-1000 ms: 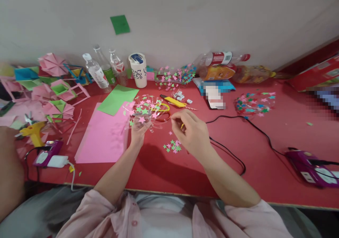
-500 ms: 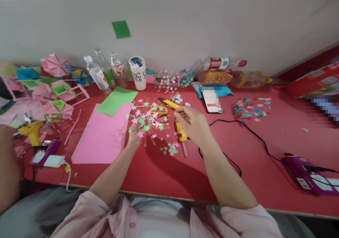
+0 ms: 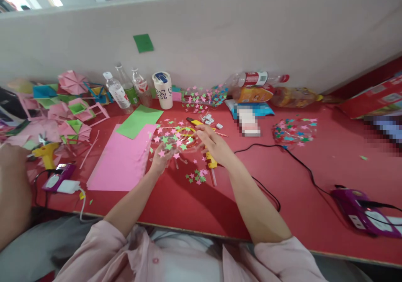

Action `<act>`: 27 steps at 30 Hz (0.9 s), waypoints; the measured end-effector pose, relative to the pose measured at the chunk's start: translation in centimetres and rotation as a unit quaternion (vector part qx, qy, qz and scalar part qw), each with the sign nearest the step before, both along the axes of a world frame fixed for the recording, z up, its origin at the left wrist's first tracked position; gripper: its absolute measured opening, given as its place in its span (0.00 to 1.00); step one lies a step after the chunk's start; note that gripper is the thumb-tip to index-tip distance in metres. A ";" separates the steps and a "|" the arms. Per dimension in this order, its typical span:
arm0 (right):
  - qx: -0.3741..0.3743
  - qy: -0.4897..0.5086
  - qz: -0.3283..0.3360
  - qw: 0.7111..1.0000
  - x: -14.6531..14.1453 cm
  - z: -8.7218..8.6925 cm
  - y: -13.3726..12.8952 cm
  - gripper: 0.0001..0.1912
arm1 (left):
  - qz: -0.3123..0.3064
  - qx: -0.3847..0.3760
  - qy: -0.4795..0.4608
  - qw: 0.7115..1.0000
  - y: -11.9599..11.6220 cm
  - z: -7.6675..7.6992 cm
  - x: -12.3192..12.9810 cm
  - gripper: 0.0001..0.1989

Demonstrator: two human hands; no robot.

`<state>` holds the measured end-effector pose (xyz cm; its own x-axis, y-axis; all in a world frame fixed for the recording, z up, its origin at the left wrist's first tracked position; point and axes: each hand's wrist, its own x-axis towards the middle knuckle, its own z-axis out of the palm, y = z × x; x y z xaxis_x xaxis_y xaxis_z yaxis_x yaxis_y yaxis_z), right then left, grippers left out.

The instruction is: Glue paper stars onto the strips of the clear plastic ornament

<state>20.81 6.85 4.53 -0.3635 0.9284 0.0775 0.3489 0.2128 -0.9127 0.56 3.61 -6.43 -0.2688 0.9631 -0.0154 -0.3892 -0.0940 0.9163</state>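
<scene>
My left hand (image 3: 161, 159) is closed on the near left side of a clear plastic piece (image 3: 172, 143) dotted with pink and green stars. Strips of clear plastic stick out around its edge. Just right of that piece is my right hand (image 3: 213, 143), its thumb and fingertips brought together; anything between them is too small to make out. Partly under the right hand lies a yellow glue gun (image 3: 211, 160) with a clear glue stick jutting out. A small pile of loose stars (image 3: 197, 176) rests on the red table in front of the plastic piece.
Pink paper (image 3: 117, 164) and a green sheet (image 3: 140, 122) lie left. Bottles (image 3: 117, 92) and a white cup (image 3: 163, 91) stand by the wall. A black cable (image 3: 292, 154) runs right to a purple power strip (image 3: 361, 210). Another person's arm (image 3: 14, 194) is at far left.
My right hand has moved left from above the glue gun toward the star-dotted plastic. My left hand still holds the piece. The camera view has shifted slightly.
</scene>
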 end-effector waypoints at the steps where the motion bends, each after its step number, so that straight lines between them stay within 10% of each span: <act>1: 0.005 0.007 0.000 1.000 0.1 0.0 0.0 0.21 | -0.004 -0.001 -0.003 1.000 0.0 0.4 0.1 0.19; 8: -0.035 0.043 0.010 0.998 -0.5 0.5 -0.6 0.21 | -0.019 -0.006 -0.003 1.000 0.0 2.7 0.0 0.21; 27: -0.144 0.049 -0.017 0.988 -5.4 -4.6 -0.1 0.13 | -0.042 -0.079 0.074 0.993 -3.0 0.3 -1.4 0.30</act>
<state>15.44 6.73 -0.07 -0.3348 0.9287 -0.1594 0.2583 -0.0723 -0.9634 -0.86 0.63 -6.09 -0.1980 0.9709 -0.1350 -0.2492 0.0833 0.9649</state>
